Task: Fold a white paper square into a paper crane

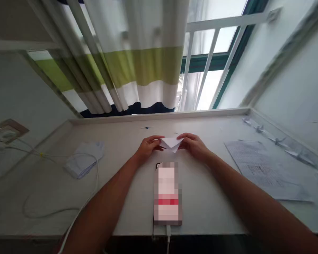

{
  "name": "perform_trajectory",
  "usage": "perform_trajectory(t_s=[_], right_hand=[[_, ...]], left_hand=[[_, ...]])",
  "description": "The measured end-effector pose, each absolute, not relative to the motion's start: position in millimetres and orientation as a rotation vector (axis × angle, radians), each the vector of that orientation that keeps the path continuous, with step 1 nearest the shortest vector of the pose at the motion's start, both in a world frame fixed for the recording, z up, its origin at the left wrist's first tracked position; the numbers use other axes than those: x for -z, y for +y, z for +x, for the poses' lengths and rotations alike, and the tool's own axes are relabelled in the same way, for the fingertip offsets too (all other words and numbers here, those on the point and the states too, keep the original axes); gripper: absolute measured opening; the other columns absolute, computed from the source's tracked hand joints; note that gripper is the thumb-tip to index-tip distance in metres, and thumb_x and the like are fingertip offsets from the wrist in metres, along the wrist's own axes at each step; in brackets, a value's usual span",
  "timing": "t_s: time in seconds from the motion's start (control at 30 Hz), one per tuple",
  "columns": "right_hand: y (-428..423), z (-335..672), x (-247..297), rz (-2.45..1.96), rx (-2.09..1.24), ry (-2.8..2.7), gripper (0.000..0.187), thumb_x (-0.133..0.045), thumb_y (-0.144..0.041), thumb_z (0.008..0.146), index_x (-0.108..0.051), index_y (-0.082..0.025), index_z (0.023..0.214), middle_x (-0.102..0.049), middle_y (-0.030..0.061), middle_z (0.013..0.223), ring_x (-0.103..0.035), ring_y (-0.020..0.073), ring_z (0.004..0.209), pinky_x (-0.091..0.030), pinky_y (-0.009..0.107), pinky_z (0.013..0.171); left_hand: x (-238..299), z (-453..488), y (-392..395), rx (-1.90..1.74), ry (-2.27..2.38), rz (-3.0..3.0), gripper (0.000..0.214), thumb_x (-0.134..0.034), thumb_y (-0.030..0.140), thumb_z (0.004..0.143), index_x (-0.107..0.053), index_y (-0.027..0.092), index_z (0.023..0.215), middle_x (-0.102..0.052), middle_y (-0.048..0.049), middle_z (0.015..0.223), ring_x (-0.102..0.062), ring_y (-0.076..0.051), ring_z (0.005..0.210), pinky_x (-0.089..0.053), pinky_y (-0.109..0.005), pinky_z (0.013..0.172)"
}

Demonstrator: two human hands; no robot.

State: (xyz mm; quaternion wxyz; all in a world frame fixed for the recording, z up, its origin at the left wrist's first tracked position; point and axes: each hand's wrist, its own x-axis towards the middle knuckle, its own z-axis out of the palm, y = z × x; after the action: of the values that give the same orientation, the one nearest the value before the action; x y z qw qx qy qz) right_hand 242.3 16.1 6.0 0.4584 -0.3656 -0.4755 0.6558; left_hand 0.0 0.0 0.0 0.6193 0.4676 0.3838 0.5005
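Observation:
A small folded white paper (pixel 172 143) is held between both hands above the middle of the desk, a triangular flap pointing down toward me. My left hand (pixel 149 147) pinches its left corner between thumb and fingers. On the opposite corner, my right hand (pixel 193 144) grips in the same way, thumb in front. Just below the paper lies a phone (pixel 168 194) with a blurred-out screen and a white cable (pixel 168 231) plugged into its near end.
Loose white sheets (pixel 84 158) lie at the left, crossed by a white cord (pixel 97 173). Printed papers (pixel 262 167) are at the right. Several folded paper pieces (pixel 278 141) line the right edge. A thin pen-like item (pixel 146 127) lies toward the back. Curtains (pixel 145 63) hang behind the desk.

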Motion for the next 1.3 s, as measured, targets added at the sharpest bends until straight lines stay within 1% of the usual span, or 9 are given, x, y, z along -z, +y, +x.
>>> perform_trajectory(t_s=[0.13,0.23,0.37,0.47,0.57,0.77,0.97,1.17,1.3], right_hand=[[15,242,-7,-0.897,-1.624,-1.146,0.011,-0.075,-0.03,0.074,-0.074,-0.019,0.077,-0.074,0.0044,0.08,-0.072,0.0211,0.078,-0.061,0.036,0.076],[13,243,-10,-0.963,-1.564,-1.193,0.029,-0.081,-0.041,0.077,-0.065,-0.019,0.069,-0.074,0.0046,0.087,-0.068,0.0175,0.074,-0.058,0.032,0.067],[5,246,-19,-1.026,-1.449,-1.488,0.036,-0.092,-0.043,0.071,-0.067,-0.02,0.081,-0.074,0.0021,0.079,-0.067,0.0169,0.071,-0.054,0.03,0.065],[-3,247,-27,-0.92,-1.475,-1.615,0.041,-0.093,-0.042,0.071,-0.074,-0.018,0.097,-0.078,0.0067,0.097,-0.073,0.0221,0.087,-0.057,0.035,0.076],[-8,247,-30,-0.926,-1.431,-1.648,0.04,-0.09,-0.045,0.074,-0.078,-0.016,0.099,-0.079,0.0084,0.097,-0.073,0.0228,0.087,-0.057,0.037,0.076],[-9,243,-24,-0.888,-1.506,-1.561,0.039,-0.09,-0.043,0.076,-0.078,-0.018,0.103,-0.079,0.008,0.102,-0.074,0.0236,0.094,-0.058,0.039,0.084],[-14,240,-26,-0.88,-1.59,-1.548,0.037,-0.09,-0.037,0.076,-0.077,-0.02,0.106,-0.079,0.0073,0.107,-0.075,0.0248,0.096,-0.058,0.041,0.086],[-21,234,-31,-0.851,-1.588,-1.552,0.032,-0.085,-0.046,0.081,-0.079,-0.02,0.098,-0.078,0.0053,0.095,-0.071,0.0204,0.086,-0.056,0.034,0.079],[-24,234,-32,-0.88,-1.649,-1.508,0.037,-0.08,-0.056,0.085,-0.078,-0.02,0.096,-0.076,0.0041,0.09,-0.068,0.0183,0.079,-0.053,0.03,0.069]], left_hand=[[1,-2,0,-1.127,0.844,1.099,0.029,-0.08,0.029,0.072,-0.084,0.015,0.098,-0.08,-0.0091,0.089,-0.073,-0.021,0.079,-0.058,-0.035,0.077],[0,-1,-3,-1.099,0.824,1.202,0.028,-0.073,0.026,0.074,-0.085,0.015,0.097,-0.08,-0.0106,0.09,-0.073,-0.022,0.083,-0.057,-0.035,0.079],[-6,3,-9,-1.119,0.819,1.438,0.025,-0.067,0.025,0.078,-0.086,0.017,0.092,-0.078,-0.0091,0.094,-0.068,-0.02,0.085,-0.055,-0.033,0.081],[-9,8,-13,-1.198,0.849,1.485,0.019,-0.073,0.027,0.08,-0.085,0.017,0.091,-0.077,-0.0074,0.09,-0.067,-0.019,0.084,-0.054,-0.031,0.079],[-7,13,-14,-1.234,0.872,1.35,0.038,-0.085,0.029,0.075,-0.08,0.019,0.111,-0.073,-0.0021,0.079,-0.065,-0.015,0.075,-0.052,-0.028,0.074],[-4,23,-14,-1.344,0.864,1.137,0.032,-0.092,0.035,0.069,-0.081,0.016,0.093,-0.079,-0.006,0.091,-0.068,-0.015,0.082,-0.054,-0.03,0.081],[-8,29,-19,-1.39,0.85,1.076,0.046,-0.095,0.027,0.064,-0.079,0.016,0.106,-0.081,-0.0075,0.094,-0.074,-0.02,0.09,-0.056,-0.036,0.089],[-13,40,-30,-1.42,0.829,1.094,0.045,-0.094,0.028,0.066,-0.077,0.017,0.106,-0.08,-0.0062,0.091,-0.072,-0.018,0.086,-0.055,-0.031,0.079],[-16,44,-34,-1.437,0.822,1.069,0.037,-0.089,0.038,0.074,-0.079,0.018,0.103,-0.078,-0.0051,0.091,-0.066,-0.014,0.078,-0.052,-0.026,0.069]])
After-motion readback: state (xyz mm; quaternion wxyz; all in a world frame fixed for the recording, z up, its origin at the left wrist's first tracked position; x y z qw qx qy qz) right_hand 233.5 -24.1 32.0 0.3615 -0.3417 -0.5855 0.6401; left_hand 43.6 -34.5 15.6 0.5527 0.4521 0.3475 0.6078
